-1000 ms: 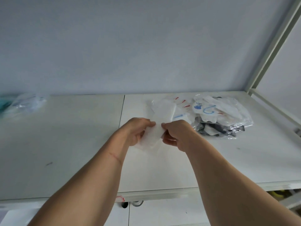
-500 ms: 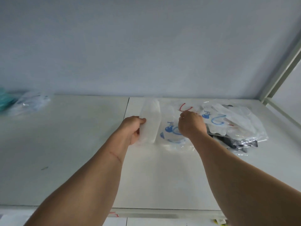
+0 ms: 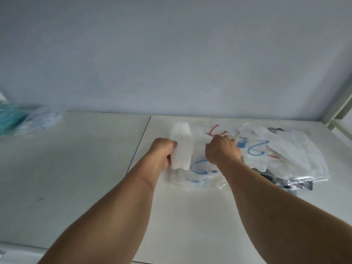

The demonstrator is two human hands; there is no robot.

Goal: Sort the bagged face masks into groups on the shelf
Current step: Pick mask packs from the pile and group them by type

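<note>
Your left hand (image 3: 162, 154) pinched the plain white bagged mask (image 3: 181, 144) upright above the white shelf (image 3: 76, 168), while your right hand's (image 3: 222, 151) curled fingers dug into the loose pile of clear bagged masks (image 3: 276, 149); I couldn't tell if they gripped one. I'd have lifted just one bag, since those slippery ones overlapped, and the sorted pale heap (image 3: 41, 120) sat way off far left.

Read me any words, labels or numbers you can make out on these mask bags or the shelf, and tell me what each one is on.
No text can be read.
Blue print on the bag in the pile: too blurred to read.
White bagged mask held by the left hand: no print visible.
Bags at far left: blurred, nothing legible.
Shelf: no markings.
</note>
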